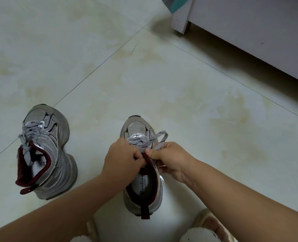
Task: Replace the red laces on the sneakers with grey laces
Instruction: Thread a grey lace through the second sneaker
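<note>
Right hand point(169, 158) pinches the grey lace point(157, 138), whose loop extends toward 1 o'clock over the near sneaker point(141, 172); left hand point(121, 158) grips the lace crossing at the tongue, at 9 o'clock of that pinch.

Two sneakers stand on the floor point(179, 95), toes pointing away from the person. The left sneaker point(47, 154) is well apart from the right sneaker point(143, 173), which stands in the middle, directly before the person. A lace point(157, 138) is threaded on the front part of the right sneaker, and its loop goes out to the right. The left hand point(120, 159) rests on the left side of this sneaker and the right hand point(170, 159) on its right side, both at the lace. Far behind, on the right, stands a cabinet point(249, 32). Near the person, below the right sneaker, are two slippers point(207, 229).
</note>
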The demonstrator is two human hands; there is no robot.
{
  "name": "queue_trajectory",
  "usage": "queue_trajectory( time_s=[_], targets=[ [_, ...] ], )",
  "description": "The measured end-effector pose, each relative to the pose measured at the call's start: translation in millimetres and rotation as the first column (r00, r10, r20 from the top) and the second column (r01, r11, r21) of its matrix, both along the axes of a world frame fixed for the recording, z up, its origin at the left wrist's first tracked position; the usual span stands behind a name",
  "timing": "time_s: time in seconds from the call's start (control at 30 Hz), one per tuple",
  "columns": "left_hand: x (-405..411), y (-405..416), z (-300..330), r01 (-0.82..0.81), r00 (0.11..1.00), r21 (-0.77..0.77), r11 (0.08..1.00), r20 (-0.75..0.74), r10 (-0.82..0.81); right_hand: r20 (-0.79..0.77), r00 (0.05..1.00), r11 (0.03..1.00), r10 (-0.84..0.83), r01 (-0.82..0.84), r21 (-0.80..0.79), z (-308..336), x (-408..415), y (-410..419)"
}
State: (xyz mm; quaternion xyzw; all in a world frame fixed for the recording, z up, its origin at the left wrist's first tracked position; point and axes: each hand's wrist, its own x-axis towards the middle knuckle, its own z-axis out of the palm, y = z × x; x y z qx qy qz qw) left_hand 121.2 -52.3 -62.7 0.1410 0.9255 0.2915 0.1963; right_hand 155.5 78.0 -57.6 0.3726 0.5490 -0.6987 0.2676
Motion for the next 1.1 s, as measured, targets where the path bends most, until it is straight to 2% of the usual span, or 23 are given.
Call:
queue_trajectory(
  time_s=[0.07, 0.17, 0.27, 0.33, 0.43, 0.5, 0.57, 0.6, 0.67, 0.73, 0.8, 0.87, 0.93, 0.97, 1.0, 1.03, 1.1],
  targets=[
    [1.0, 0.7, -1.9, -0.012, 1.0, 0.016, 1.0, 0.021, 0.011, 0.028, 0.999, 1.0, -0.027, 0.026, 0.015, 0.3, -0.9, -0.5],
    [3.8, 0.8, -4.8, 0.014, 1.0, -0.028, 1.0, -0.002, -0.014, 0.024, 0.996, 0.995, -0.087, 0.088, -0.043, 5.4, -0.2, -2.4],
    [1.6, -0.6, -5.1, 0.022, 0.999, -0.006, 1.0, 0.027, -0.022, -0.121, 0.992, 0.996, -0.043, 0.033, -0.08, 11.4, 6.7, -5.1],
    [-1.5, -2.7, -2.7, 0.025, 0.997, 0.033, 0.999, 0.067, -0.027, -0.203, 0.978, 0.998, 0.049, -0.042, 0.038, 12.2, 14.2, -8.0],
    [-4.2, -7.8, 4.8, 0.043, 0.994, 0.117, 0.992, 0.096, -0.055, -0.214, 0.965, 0.96, 0.149, -0.09, 0.264, 9.1, 23.5, -11.3],
    [-3.5, -11.8, 13.3, 0.019, 0.99, 0.168, 0.986, 0.132, -0.042, -0.203, 0.97, 0.951, 0.131, -0.066, 0.301, 7.8, 26.1, -13.9],
    [-1.9, -17.0, 23.9, -0.069, 0.973, 0.223, 0.972, 0.231, 0.017, -0.202, 0.974, 0.946, 0.102, -0.032, 0.324, 6.5, 28.8, -15.4],
    [-2.7, -20.6, 31.0, -0.149, 0.946, 0.268, 0.952, 0.317, 0.059, -0.2, 0.975, 0.939, 0.098, -0.024, 0.342, 4.9, 30.5, -15.5],
    [-9.5, -30.3, 52.4, -0.327, 0.855, 0.408, 0.852, 0.512, 0.083, -0.19, 0.977, 0.923, 0.093, -0.014, 0.384, 3.1, 33.0, -13.4],
    [-20.1, -41.1, 80.8, -0.407, 0.81, 0.541, 0.736, 0.587, 0.017, -0.186, 0.977, 0.91, 0.102, -0.016, 0.415, 2.8, 33.4, -11.9],
    [-26.6, -46.6, 105.1, -0.341, 0.839, 0.629, 0.699, 0.539, -0.076, -0.216, 0.96, 0.868, 0.177, -0.049, 0.494, 5.9, 32.3, -13.8],
    [-24.1, -41.2, 114.8, -0.196, 0.869, 0.646, 0.738, 0.463, -0.175, -0.249, 0.911, 0.77, 0.329, -0.107, 0.629, 9.9, 31.6, -16.4],
    [-19.0, -29.3, 115.5, -0.071, 0.888, 0.633, 0.771, 0.392, -0.24, -0.295, 0.808, 0.647, 0.51, -0.134, 0.75, 19.3, 29.7, -20.3],
    [-19.1, -23.4, 114.2, -0.034, 0.898, 0.634, 0.772, 0.359, -0.255, -0.332, 0.751, 0.618, 0.57, -0.127, 0.776, 24.6, 26.4, -21.7],
    [-21.1, -19.3, 111.9, -0.008, 0.908, 0.642, 0.767, 0.326, -0.263, -0.383, 0.715, 0.631, 0.585, -0.104, 0.769, 31.2, 21.7, -22.6],
    [-25.6, -17.7, 107.4, -0.008, 0.919, 0.652, 0.758, 0.304, -0.251, -0.435, 0.714, 0.689, 0.548, -0.091, 0.719, 37.0, 16.8, -22.7],
    [-36.5, -20.8, 92.9, -0.086, 0.942, 0.654, 0.752, 0.298, -0.152, -0.49, 0.807, 0.832, 0.33, -0.003, 0.555, 43.4, 7.2, -17.8]
  ],
)
